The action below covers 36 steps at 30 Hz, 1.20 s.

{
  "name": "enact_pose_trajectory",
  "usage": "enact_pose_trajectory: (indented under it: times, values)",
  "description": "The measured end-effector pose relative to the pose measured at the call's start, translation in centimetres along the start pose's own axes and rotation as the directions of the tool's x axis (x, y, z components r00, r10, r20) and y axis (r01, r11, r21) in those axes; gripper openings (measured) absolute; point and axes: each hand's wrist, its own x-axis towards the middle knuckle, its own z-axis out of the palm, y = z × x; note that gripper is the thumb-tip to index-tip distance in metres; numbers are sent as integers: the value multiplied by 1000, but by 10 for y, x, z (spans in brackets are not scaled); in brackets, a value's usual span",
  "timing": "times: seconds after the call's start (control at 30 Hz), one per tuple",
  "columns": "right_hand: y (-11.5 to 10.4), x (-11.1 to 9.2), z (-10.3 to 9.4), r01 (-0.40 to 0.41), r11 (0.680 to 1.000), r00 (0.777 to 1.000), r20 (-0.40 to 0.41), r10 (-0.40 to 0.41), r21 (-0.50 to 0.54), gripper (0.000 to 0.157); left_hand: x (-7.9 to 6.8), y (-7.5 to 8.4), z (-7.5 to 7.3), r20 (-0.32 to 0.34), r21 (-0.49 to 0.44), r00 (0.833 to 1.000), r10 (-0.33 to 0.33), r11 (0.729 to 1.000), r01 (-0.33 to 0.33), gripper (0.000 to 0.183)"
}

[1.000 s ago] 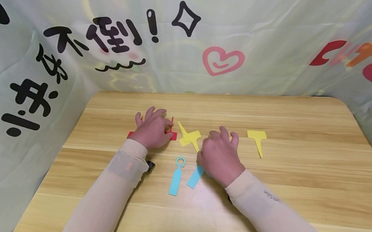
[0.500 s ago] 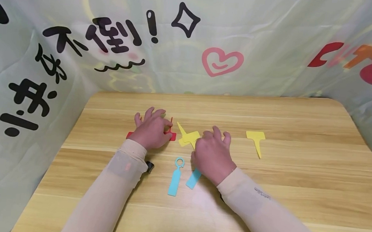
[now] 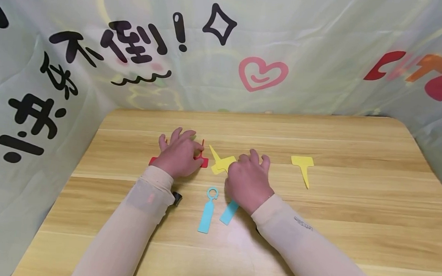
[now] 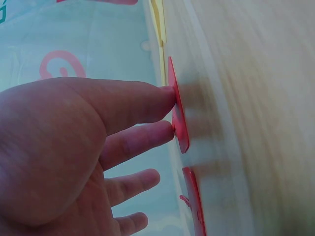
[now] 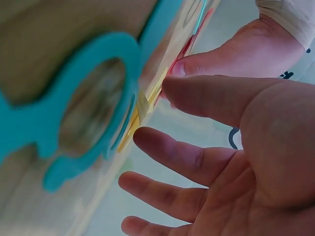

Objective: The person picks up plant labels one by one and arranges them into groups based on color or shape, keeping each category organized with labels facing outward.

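My left hand (image 3: 179, 155) reaches down to a red T-shaped plant label (image 3: 204, 162). In the left wrist view its thumb and index fingertip touch the label (image 4: 179, 110), a little apart, the other fingers extended. Partly behind that hand is a second red label (image 3: 153, 161). Two crossed yellow T-shaped labels (image 3: 223, 163) lie beside my right hand (image 3: 248, 184), which covers one stem. The right wrist view shows its thumb and fingers spread, fingertips close to the yellow labels (image 5: 142, 105). A blue ring-ended tag (image 3: 229, 213) extends from under this hand, its ring hidden in the head view.
Another blue ring-ended tag (image 3: 206, 217) lies between the forearms. A single yellow T-shaped label (image 3: 302, 161) lies farther right on the wooden table (image 3: 355, 184). A printed cloth (image 3: 317, 55) hangs along the back and left.
The right hand has moved left, closer to the crossed yellow labels, and now covers more of the lower yellow stem. The left hand stays at the red label.
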Motion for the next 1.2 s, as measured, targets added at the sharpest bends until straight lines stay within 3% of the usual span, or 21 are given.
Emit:
enact_pose_trajectory:
  times: [0.23,0.47,0.87,1.2]
  values:
    - [-6,4,-1,-8,1000,998,55,10,-30,33,-1,-1,0,6,5,1000,-3,1000,3,16]
    - [-7,4,1,9,996,999,40,-5,-90,34,-1,-2,0,1,4,1000,-1,1000,1,24]
    - [-8,4,3,3,992,1000,26,0,-127,33,0,-2,2,8,-7,1000,-5,1000,5,18]
    - [-9,4,2,-20,995,1000,-4,19,-100,32,0,-2,2,0,-6,1000,-5,1000,5,12]
